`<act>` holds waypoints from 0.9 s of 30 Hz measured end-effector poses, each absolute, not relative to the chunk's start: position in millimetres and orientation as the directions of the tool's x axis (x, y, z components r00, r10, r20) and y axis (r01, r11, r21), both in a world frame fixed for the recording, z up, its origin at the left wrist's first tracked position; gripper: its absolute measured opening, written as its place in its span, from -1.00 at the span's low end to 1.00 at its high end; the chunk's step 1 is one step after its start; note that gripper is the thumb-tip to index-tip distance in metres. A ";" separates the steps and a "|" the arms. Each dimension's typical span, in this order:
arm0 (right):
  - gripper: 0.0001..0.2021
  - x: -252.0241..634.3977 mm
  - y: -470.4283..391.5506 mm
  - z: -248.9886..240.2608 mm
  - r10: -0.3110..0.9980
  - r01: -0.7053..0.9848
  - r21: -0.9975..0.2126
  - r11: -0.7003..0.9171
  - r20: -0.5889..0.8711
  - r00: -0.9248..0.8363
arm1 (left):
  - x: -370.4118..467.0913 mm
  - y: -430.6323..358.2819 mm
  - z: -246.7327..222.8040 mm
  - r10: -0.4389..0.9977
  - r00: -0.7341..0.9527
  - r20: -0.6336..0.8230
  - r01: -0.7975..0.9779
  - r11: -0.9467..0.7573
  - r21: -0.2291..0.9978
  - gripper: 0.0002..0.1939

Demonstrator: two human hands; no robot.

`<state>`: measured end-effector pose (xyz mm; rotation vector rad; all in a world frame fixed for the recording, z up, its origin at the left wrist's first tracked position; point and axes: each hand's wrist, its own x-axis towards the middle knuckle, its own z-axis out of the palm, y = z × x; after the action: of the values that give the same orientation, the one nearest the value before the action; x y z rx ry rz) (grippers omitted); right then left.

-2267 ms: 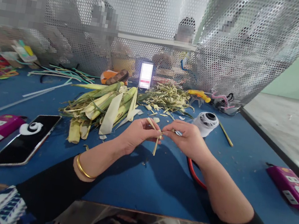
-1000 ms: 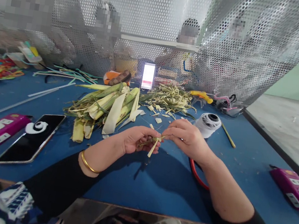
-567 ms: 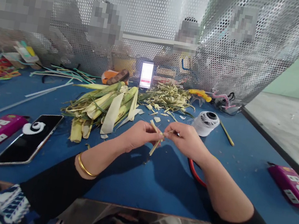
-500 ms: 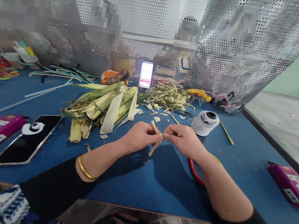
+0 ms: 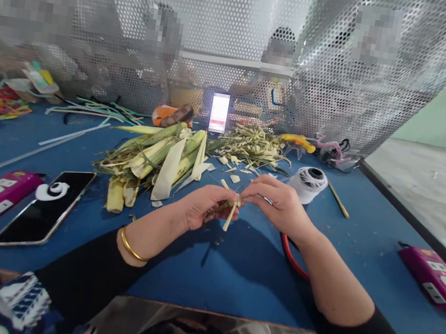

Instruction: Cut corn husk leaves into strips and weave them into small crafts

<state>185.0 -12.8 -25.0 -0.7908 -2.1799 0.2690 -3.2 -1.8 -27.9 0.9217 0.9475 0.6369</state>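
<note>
My left hand [image 5: 210, 207] is closed around a small bundle of pale yellow-green plant strips [image 5: 229, 219], which look like dried husk. One strip crosses the bundle, and its short end points down below the fingertips. My right hand [image 5: 275, 198] meets it from the right, its thumb and forefinger pinched at the end of the bundle. A small shiny spot shows by its fingers, too small to name. Left of my hands lies a heap of husks [image 5: 169, 166]. A white thread spool [image 5: 305, 187] stands just beyond my right hand.
A phone [image 5: 44, 211] and a purple power strip [image 5: 0, 192] lie at left, another purple power strip [image 5: 438, 277] at right. Shredded strips [image 5: 252, 144] and yellow-handled scissors [image 5: 299, 141] are at the back, before a perforated metal screen [image 5: 228, 31]. A red loop [image 5: 293, 257] lies under my right forearm.
My left hand has rolled over, and more of the strip bundle shows in its palm. The crossing strip has turned more upright. My right hand has lifted slightly, still at the bundle.
</note>
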 end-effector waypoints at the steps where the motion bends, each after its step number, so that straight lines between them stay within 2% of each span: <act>1: -0.85 184.8 -13.0 -25.0 0.612 0.452 -0.417 0.788 0.606 -0.508 | -3.8 -1.6 -29.1 0.780 0.473 -0.411 -0.069 0.497 0.865 -0.91; 3: -0.84 184.2 -13.8 -24.9 0.614 0.466 -0.404 0.787 0.589 -0.526 | -4.3 -1.0 -31.6 0.771 0.501 -0.394 -0.071 0.491 0.868 -0.90; 6: -0.82 183.2 -14.1 -25.0 0.665 0.529 -0.411 0.742 0.545 -0.511 | -3.4 -0.4 -34.1 0.804 0.525 -0.280 -0.082 0.376 0.923 -0.88; 9: -0.83 183.1 -12.5 -25.4 0.758 0.598 -0.471 0.648 0.476 -0.446 | -1.8 -0.9 -33.4 0.838 0.531 -0.127 -0.079 0.198 0.977 -0.80; 12: -0.85 183.7 -10.5 -26.4 0.844 0.630 -0.561 0.537 0.364 -0.395 | -0.2 -3.0 -30.6 0.844 0.532 -0.067 -0.049 0.110 0.993 -0.75; 17: -0.84 182.5 -10.7 -27.3 0.922 0.621 -0.690 0.371 0.196 -0.333 | 1.2 -5.5 -29.7 0.865 0.480 -0.146 -0.021 0.178 0.984 -0.74; 22: -0.86 179.5 -13.7 -25.2 0.893 0.595 -0.667 0.449 0.313 -0.322 | 0.4 -4.1 -32.2 0.840 0.471 -0.268 -0.038 0.323 0.946 -0.78; 27: -0.86 179.6 -13.4 -28.5 0.887 0.580 -0.671 0.462 0.335 -0.319 | 2.4 -5.5 -29.5 0.860 0.418 -0.292 -0.029 0.335 0.942 -0.95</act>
<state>179.6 -13.4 -28.5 -1.2172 -2.0272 0.5732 2.4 -5.5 -29.5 1.0706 0.9680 0.7174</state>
